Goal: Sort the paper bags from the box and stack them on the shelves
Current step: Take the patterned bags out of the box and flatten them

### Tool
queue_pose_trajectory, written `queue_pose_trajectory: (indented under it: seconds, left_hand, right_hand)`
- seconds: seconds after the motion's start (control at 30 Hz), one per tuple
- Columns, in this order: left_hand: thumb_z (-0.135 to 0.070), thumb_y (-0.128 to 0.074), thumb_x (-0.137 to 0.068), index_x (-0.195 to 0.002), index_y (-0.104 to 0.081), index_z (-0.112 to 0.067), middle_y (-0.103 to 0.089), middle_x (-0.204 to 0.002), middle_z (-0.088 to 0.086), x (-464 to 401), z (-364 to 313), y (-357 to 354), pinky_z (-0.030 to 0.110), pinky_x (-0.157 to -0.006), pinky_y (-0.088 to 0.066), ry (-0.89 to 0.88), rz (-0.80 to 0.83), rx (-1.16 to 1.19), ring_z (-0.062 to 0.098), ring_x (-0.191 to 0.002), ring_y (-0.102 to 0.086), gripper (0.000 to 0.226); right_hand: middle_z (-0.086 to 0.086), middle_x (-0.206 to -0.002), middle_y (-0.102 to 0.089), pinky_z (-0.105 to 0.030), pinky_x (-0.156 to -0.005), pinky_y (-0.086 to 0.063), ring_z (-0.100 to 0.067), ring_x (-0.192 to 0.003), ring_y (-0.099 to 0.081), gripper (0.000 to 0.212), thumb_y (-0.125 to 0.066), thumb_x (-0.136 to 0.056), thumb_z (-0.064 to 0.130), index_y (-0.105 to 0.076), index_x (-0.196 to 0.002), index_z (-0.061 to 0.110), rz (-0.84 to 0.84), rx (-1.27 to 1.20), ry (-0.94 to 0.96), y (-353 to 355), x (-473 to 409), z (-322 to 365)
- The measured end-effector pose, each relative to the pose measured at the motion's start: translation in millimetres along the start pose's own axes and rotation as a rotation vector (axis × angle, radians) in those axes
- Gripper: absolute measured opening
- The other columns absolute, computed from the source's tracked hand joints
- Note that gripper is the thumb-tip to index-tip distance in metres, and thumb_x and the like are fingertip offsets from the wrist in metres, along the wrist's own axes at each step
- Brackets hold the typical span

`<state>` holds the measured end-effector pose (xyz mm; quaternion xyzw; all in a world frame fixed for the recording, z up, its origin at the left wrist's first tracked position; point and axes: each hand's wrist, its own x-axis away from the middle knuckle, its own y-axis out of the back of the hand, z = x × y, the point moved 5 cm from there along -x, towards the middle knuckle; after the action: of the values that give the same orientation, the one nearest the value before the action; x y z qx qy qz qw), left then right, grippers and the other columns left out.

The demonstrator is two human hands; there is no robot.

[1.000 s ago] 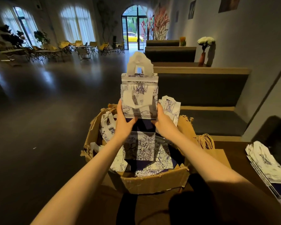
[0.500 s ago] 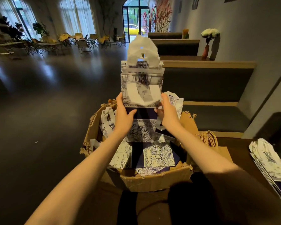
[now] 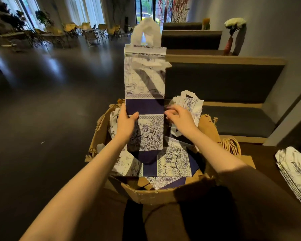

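Paper bag [image 3: 144, 101] stands upright over the box [image 3: 151, 193] — I pinch its left edge with my left hand [image 3: 126, 122]. My right hand [image 3: 180, 119] sits just beside the right edge, fingers loosely curled — grip unclear.

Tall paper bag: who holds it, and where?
The left hand grips the tall paper bag by its left edge at the navy band; the right hand seems just off it.

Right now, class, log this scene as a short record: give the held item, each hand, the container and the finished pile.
held item: tall paper bag, upright above the box
left hand: grips the bag's left edge
right hand: at the bag's right edge, grip unclear
container: cardboard box, more bags inside
finished pile: flat bags, far right
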<state>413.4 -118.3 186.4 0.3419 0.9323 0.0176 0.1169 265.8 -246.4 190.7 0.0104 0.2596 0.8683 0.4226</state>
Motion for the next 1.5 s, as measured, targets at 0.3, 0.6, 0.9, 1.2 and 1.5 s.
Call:
queue_pose_trajectory:
  seconds: [0.3,0.6,0.9,1.2,1.5]
  left_hand:
    - [0.001,-0.050,-0.092,-0.123,-0.046,0.000,-0.057,-0.110,0.005,-6.7,18.8,46.3,0.014,-0.075,-0.044,0.104,-0.122,-0.076,0.016,-0.101,-0.055,0.032]
    - [0.001,-0.051,-0.092,-0.129,-0.045,-0.003,-0.057,-0.117,0.006,-2.2,29.2,54.5,0.013,-0.075,-0.043,0.160,-0.142,-0.111,0.012,-0.102,-0.053,0.038]
    - [-0.001,-0.053,-0.092,-0.127,-0.048,-0.005,-0.059,-0.121,0.007,-2.5,26.6,51.9,0.024,-0.087,-0.042,0.187,-0.171,-0.070,0.018,-0.110,-0.056,0.036]
    - [0.001,-0.051,-0.093,-0.130,-0.045,-0.006,-0.056,-0.125,0.006,5.5,29.3,49.4,0.020,-0.083,-0.043,0.220,-0.196,-0.022,0.015,-0.110,-0.054,0.038]
    - [0.003,-0.052,-0.091,-0.131,-0.044,-0.005,-0.056,-0.126,0.009,6.1,29.2,48.5,0.035,-0.095,-0.043,0.371,-0.232,0.107,0.026,-0.115,-0.054,0.041]
  right_hand:
    - [-0.003,-0.105,-0.056,-0.027,-0.079,-0.040,-0.017,-0.094,-0.052,0.043,-0.061,-0.091,0.025,-0.049,-0.129,0.009,0.524,0.509,-0.148,-60.5,4.4,-73.7]
    - [-0.007,-0.120,-0.056,-0.040,-0.083,-0.043,-0.028,-0.108,-0.054,0.068,-0.082,-0.069,0.033,-0.045,-0.124,0.014,0.667,0.878,-0.087,-86.6,10.0,-91.4]
    - [-0.006,-0.093,-0.047,-0.032,-0.068,-0.032,-0.022,-0.085,-0.044,0.027,-0.055,-0.095,0.028,-0.038,-0.112,0.014,0.471,0.532,-0.231,-53.6,-4.8,-89.9]
    - [-0.013,-0.084,-0.050,-0.031,-0.054,-0.029,-0.025,-0.074,-0.052,0.020,-0.058,-0.092,0.016,-0.043,-0.099,0.004,0.377,0.414,-0.453,-66.5,4.3,-103.4]
    - [-0.023,-0.120,-0.056,-0.039,-0.079,-0.042,-0.039,-0.110,-0.054,0.037,-0.054,-0.092,0.008,-0.046,-0.127,-0.001,0.274,0.220,-0.379,-46.0,0.3,-75.0]
